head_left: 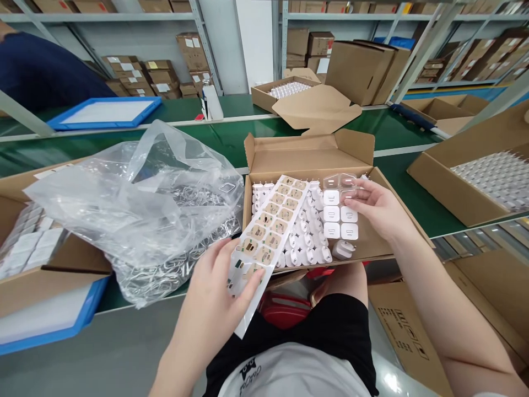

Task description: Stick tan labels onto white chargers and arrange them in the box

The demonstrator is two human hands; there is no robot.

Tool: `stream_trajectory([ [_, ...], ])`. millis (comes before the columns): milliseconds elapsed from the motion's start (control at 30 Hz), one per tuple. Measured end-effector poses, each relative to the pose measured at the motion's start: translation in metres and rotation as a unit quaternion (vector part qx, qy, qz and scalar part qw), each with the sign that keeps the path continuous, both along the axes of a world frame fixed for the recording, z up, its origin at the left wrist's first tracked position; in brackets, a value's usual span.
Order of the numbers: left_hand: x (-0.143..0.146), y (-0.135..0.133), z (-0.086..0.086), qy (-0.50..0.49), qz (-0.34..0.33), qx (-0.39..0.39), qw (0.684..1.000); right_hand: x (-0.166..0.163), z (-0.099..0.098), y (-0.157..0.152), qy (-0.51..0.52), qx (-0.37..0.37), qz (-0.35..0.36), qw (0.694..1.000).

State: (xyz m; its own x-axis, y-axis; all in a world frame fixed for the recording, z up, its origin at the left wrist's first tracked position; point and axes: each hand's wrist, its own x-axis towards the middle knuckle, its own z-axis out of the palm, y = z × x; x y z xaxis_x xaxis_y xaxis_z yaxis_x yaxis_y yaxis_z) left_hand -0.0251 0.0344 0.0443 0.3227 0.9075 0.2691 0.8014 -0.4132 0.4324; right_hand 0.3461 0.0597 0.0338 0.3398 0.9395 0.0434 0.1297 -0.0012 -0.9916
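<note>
My left hand (219, 292) grips the lower end of a long white sticker sheet (268, 226), thumb on top. Rows of rounded beige patches cover the sheet, which slants over the open cardboard box (314, 157). Inside that box stand rows of white plug adapters (306, 231) with metal pins. At the box's right side my right hand (378, 207) has thumb and fingers closed on a clear rounded plastic piece (348, 181). Beneath its fingers lie several white square-faced adapters (331, 213). One loose adapter (343, 250) lies tilted near the front wall.
A clear bag (165, 204) full of transparent rings or frames lies to the left. Beyond it are another box (53, 259) and a blue-rimmed tray (107, 112). A box of adapters (475, 176) stands right. A person in a dark sleeve (49, 71) is at upper left.
</note>
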Motion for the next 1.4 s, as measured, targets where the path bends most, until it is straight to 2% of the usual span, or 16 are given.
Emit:
stream_trajectory([
  [100, 0.032, 0.023, 0.014, 0.082, -0.054, -0.043, 0.994, 0.006, 0.001, -0.006, -0.007, -0.017, -0.003, 1.000],
  [200, 0.056, 0.046, 0.031, 0.175, -0.032, -0.125, 0.976, 0.018, 0.000, -0.013, -0.023, -0.046, -0.004, 0.999],
  [333, 0.070, 0.066, 0.048, 0.196, -0.016, -0.144, 0.970, 0.041, -0.007, -0.018, -0.054, -0.092, -0.006, 0.994],
  [467, 0.071, 0.083, 0.046, 0.181, -0.032, -0.168, 0.969, 0.056, -0.018, -0.013, -0.085, -0.129, -0.003, 0.988],
  [567, 0.069, 0.095, 0.040, 0.140, -0.044, -0.194, 0.970, 0.057, -0.023, -0.008, -0.104, -0.140, 0.003, 0.985],
  [667, 0.064, 0.103, 0.044, 0.072, -0.035, -0.202, 0.976, 0.056, -0.024, -0.008, -0.113, -0.136, 0.008, 0.984],
  [767, 0.057, 0.107, 0.060, 0.001, -0.018, -0.198, 0.980, 0.058, -0.023, -0.011, -0.109, -0.123, 0.008, 0.986],
  [833, 0.056, 0.109, 0.073, -0.092, 0.007, -0.178, 0.980, 0.057, -0.022, -0.013, -0.099, -0.110, 0.007, 0.989],
  [900, 0.060, 0.114, 0.087, -0.211, 0.039, -0.132, 0.968, 0.054, -0.021, -0.013, -0.085, -0.093, 0.004, 0.992],
  [967, 0.069, 0.121, 0.100, -0.286, 0.056, -0.082, 0.953, 0.049, -0.019, -0.012, -0.067, -0.072, -0.005, 0.995],
  [1100, 0.104, 0.141, 0.120, -0.307, 0.046, -0.036, 0.950, 0.046, -0.006, -0.012, -0.037, -0.018, -0.049, 0.998],
  [1233, 0.166, 0.159, 0.127, -0.321, 0.012, 0.024, 0.947, 0.056, 0.019, -0.025, -0.017, 0.065, -0.119, 0.991],
  [1333, 0.223, 0.165, 0.120, -0.347, -0.108, 0.130, 0.922, 0.061, 0.038, -0.046, -0.013, 0.115, -0.157, 0.981],
  [1400, 0.256, 0.161, 0.107, -0.356, -0.187, 0.148, 0.904, 0.062, 0.046, -0.063, -0.016, 0.137, -0.180, 0.974],
])
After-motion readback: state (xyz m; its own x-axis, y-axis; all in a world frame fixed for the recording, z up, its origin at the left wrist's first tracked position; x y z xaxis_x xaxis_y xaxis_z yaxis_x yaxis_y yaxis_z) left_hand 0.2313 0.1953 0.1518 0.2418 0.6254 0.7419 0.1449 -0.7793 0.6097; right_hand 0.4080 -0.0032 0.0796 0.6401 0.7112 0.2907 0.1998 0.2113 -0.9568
